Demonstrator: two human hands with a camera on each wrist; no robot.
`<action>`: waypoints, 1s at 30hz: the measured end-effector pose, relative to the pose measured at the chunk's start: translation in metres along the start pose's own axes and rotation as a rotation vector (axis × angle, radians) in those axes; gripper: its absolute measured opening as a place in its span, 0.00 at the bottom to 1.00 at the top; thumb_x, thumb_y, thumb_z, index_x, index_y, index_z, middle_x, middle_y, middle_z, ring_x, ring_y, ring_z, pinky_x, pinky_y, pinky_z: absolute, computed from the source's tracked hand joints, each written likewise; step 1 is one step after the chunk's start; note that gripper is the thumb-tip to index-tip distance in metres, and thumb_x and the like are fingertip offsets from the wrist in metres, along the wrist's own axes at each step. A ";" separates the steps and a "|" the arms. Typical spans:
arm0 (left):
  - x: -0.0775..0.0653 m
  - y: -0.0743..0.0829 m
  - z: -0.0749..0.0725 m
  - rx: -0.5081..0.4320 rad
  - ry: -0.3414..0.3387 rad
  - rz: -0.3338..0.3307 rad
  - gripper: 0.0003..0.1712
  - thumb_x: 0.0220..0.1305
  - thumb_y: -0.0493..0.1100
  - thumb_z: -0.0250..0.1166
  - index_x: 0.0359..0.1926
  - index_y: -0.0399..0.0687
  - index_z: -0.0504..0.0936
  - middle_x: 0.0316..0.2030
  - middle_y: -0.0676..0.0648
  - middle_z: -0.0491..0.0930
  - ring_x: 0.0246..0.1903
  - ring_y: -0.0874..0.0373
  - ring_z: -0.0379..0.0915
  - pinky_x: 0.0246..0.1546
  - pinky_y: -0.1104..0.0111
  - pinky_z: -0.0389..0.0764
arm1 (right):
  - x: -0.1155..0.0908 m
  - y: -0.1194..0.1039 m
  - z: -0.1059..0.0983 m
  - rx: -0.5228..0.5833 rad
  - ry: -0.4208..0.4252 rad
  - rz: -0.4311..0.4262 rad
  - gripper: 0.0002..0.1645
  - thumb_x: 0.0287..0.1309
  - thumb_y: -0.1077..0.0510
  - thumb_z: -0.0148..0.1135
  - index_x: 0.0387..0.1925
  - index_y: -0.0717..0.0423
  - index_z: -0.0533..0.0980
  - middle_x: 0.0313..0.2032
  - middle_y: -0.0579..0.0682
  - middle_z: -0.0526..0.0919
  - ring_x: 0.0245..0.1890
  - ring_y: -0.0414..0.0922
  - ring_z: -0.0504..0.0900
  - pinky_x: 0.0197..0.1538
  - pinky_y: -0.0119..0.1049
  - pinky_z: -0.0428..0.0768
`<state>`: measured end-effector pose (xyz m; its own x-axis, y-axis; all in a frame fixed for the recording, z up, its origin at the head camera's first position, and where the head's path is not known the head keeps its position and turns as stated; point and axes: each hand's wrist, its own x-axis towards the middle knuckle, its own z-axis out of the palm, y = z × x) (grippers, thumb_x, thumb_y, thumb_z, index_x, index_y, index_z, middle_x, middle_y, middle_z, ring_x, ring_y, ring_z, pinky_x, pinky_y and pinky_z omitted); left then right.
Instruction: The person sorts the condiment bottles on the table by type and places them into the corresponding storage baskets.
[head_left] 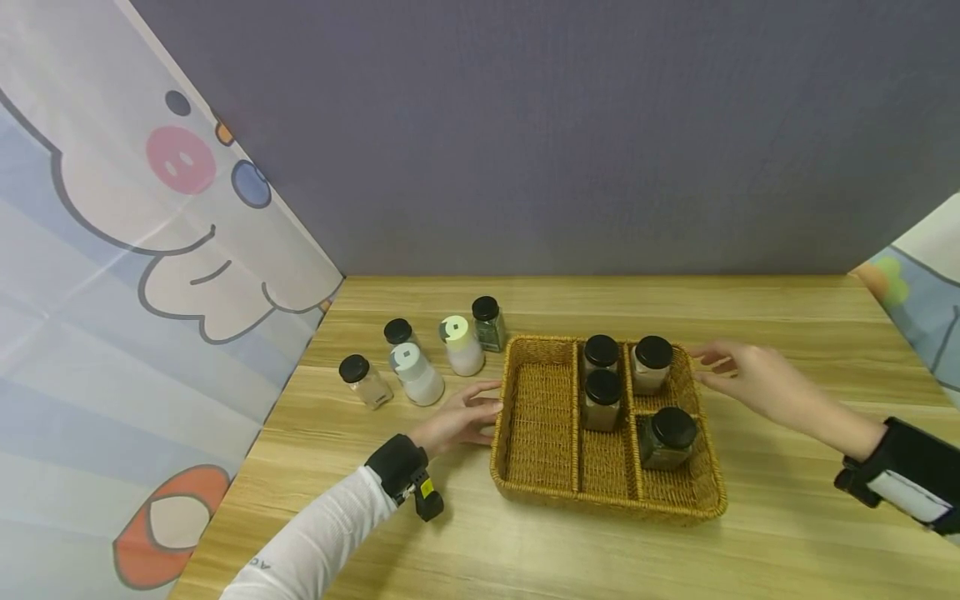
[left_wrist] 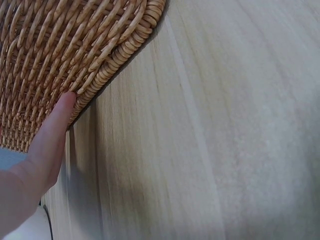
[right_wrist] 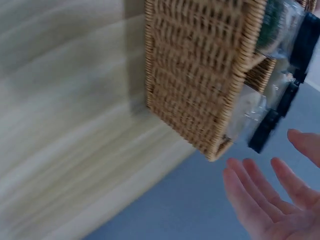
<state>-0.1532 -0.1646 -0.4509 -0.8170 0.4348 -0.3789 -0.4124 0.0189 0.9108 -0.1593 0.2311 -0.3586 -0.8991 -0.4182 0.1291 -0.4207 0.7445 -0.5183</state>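
A woven basket [head_left: 542,417] with compartments sits on the wooden table. Its middle section holds two black-lidded jars [head_left: 602,401]. A jar of pale contents [head_left: 651,365] stands in the back right section, and a jar of dark green contents [head_left: 667,439] in the front right one. My left hand [head_left: 462,418] is at the basket's left wall; in the left wrist view its fingers [left_wrist: 56,117] lie extended against the weave. Beside the back right corner is my right hand [head_left: 738,375], fingers spread and loosely bent, holding nothing; the right wrist view shows its fingertips apart from the basket.
Left of the basket stand two white bottles [head_left: 420,379] [head_left: 465,354] and three black-lidded jars, one pale [head_left: 367,383], one behind the bottles [head_left: 399,332] and one green [head_left: 490,327]. A grey panel [head_left: 570,150] rises behind the table; a printed cloth [head_left: 112,292] hangs at left.
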 end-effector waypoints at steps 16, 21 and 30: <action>0.000 0.000 0.001 -0.011 0.006 -0.003 0.34 0.60 0.42 0.57 0.65 0.46 0.54 0.58 0.33 0.60 0.54 0.42 0.64 0.46 0.51 0.73 | -0.017 0.021 0.028 0.098 -0.071 0.169 0.34 0.58 0.51 0.54 0.55 0.74 0.60 0.42 0.76 0.71 0.34 0.63 0.77 0.34 0.53 0.77; 0.001 0.000 0.000 -0.015 -0.003 -0.001 0.33 0.61 0.41 0.55 0.65 0.45 0.53 0.59 0.32 0.59 0.55 0.41 0.62 0.47 0.50 0.72 | -0.023 0.025 0.037 0.159 -0.064 0.176 0.33 0.60 0.52 0.52 0.55 0.76 0.59 0.40 0.75 0.73 0.32 0.61 0.78 0.32 0.50 0.79; 0.001 -0.001 0.000 -0.009 0.001 -0.006 0.33 0.61 0.42 0.56 0.65 0.45 0.53 0.58 0.32 0.60 0.55 0.41 0.63 0.47 0.51 0.73 | -0.031 0.026 0.047 0.204 -0.101 0.201 0.32 0.63 0.52 0.46 0.55 0.77 0.58 0.41 0.76 0.72 0.32 0.57 0.79 0.32 0.49 0.79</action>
<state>-0.1537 -0.1644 -0.4518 -0.8151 0.4337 -0.3841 -0.4204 0.0134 0.9073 -0.1365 0.2395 -0.4156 -0.9410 -0.3306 -0.0726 -0.1937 0.7019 -0.6854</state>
